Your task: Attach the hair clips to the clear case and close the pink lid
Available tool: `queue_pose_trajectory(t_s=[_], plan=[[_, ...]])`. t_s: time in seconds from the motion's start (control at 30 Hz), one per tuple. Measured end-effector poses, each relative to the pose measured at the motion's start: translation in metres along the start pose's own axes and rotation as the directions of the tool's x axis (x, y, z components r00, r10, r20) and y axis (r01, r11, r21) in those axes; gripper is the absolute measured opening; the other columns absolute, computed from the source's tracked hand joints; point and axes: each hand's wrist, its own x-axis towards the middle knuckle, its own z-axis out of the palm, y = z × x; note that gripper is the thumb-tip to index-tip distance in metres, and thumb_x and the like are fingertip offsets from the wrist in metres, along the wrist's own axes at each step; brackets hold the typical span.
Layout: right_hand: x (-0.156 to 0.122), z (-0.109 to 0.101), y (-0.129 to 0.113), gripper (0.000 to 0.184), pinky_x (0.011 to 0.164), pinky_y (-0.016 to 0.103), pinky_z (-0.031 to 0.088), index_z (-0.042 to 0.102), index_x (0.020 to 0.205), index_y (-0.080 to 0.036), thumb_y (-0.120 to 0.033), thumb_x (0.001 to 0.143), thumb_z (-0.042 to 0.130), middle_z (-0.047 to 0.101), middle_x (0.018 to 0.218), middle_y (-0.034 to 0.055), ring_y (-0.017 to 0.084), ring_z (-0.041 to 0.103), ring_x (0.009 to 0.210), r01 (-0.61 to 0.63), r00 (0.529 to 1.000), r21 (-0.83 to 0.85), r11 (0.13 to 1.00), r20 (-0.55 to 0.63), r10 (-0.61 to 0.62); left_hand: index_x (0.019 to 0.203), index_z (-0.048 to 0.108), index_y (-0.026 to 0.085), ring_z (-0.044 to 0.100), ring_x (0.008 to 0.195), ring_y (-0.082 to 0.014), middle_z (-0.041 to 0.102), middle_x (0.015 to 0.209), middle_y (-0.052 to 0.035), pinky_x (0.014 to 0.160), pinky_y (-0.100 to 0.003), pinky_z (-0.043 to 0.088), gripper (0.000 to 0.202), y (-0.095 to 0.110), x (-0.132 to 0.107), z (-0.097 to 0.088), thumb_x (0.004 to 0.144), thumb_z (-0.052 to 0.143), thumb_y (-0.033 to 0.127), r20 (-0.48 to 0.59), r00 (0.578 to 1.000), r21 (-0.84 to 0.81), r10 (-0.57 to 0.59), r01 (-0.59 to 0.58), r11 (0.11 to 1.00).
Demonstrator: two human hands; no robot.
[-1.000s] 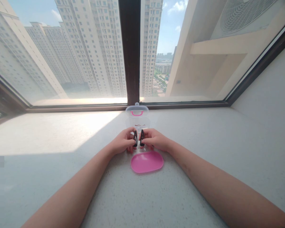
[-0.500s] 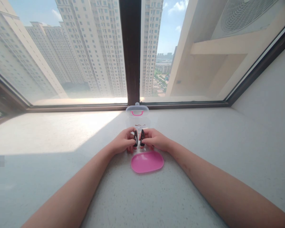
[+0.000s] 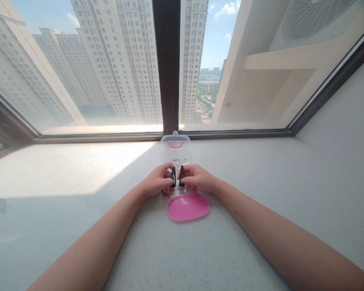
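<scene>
Well, I am watching from far off, and both hands sit close together on the pale speckled stone window ledge [image 3: 261, 182]. The left hand [image 3: 156, 180] is curled nearly shut, and its thumb and fingers pinch the left black snap hair clip [image 3: 172, 177]. The right hand [image 3: 198, 178] is curled the same way and pinches the right black snap hair clip [image 3: 182, 176]. Both clips stand up tall, just beside each other (I cannot tell if they touch). They are in the middle of my view, between the two hands. At 6 o'clock from the clips, just beside the hands, a flat pink oval plastic tray [image 3: 188, 207] lies on the ledge. At 12 o'clock from the clips stands a small clear plastic case with a pink handle [image 3: 175, 143], close to the dark window frame post [image 3: 166, 64]. Sun falls on the ledge at 9 o'clock, and tall pale tower blocks [image 3: 109, 60] show through the glass.
</scene>
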Motion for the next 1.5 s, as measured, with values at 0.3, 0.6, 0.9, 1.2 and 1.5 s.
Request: queue_pose_trajectory(t_s=[0.3,0.6,0.9,1.2,1.5], plan=[[0.0003,0.0000,0.0017,0.018,0.038,0.016,0.042,0.058,0.091,-0.013,-0.018,0.074,0.060,0.067,0.074,0.0059,0.015,0.062,0.060,0.003,1.000,-0.011,1.000,0.005,-0.003,0.091,0.045,0.018,0.059,0.042,-0.0142,0.062,0.058,0.0020,0.035,-0.018,0.040,0.028,0.0001,-0.0002,-0.0001,0.064,0.048,0.011,0.003,1.000,-0.001,0.003,-0.003,1.000],[0.0000,0.0008,-0.0008,0.019,0.038,0.016,0.041,0.059,0.092,-0.013,-0.017,0.074,0.059,0.067,0.073,0.0054,0.014,0.062,0.059,0.000,1.000,-0.014,1.000,0.001,0.000,0.089,0.044,0.018,0.059,0.042,-0.0141,0.062,0.057,0.0022,0.035,-0.018,0.040,0.027,0.0000,0.0001,-0.0003,0.063,0.048,0.011,0.005,1.000,-0.011,0.002,-0.002,1.000],[0.0005,0.0004,-0.0008,0.021,0.038,0.016,0.041,0.059,0.095,-0.013,-0.017,0.074,0.058,0.067,0.072,0.0051,0.012,0.059,0.054,-0.006,1.000,-0.023,1.000,0.005,0.006,0.089,0.045,0.017,0.058,0.041,-0.0136,0.061,0.056,0.0023,0.035,-0.018,0.040,0.027,0.0015,0.0000,-0.0002,0.063,0.049,0.012,0.005,1.000,-0.014,0.000,0.000,1.000],[0.0002,0.0006,-0.0003,0.017,0.039,0.016,0.042,0.058,0.090,-0.013,-0.019,0.074,0.060,0.067,0.074,0.0059,0.015,0.062,0.060,-0.001,1.000,-0.017,1.000,0.007,0.001,0.089,0.044,0.018,0.058,0.041,-0.0126,0.062,0.057,0.0025,0.036,-0.016,0.040,0.028,0.0027,-0.0004,0.0007,0.062,0.049,0.011,0.000,1.000,-0.024,-0.006,0.006,1.000],[0.0003,0.0000,0.0010,0.018,0.038,0.016,0.041,0.059,0.093,-0.014,-0.018,0.075,0.059,0.067,0.073,0.0050,0.013,0.061,0.057,0.000,1.000,-0.012,1.000,0.012,0.001,0.090,0.045,0.018,0.058,0.042,-0.0133,0.062,0.058,0.0023,0.036,-0.017,0.040,0.028,0.0009,0.0001,0.0000,0.063,0.048,0.012,0.004,1.000,-0.016,0.002,-0.002,1.000]])
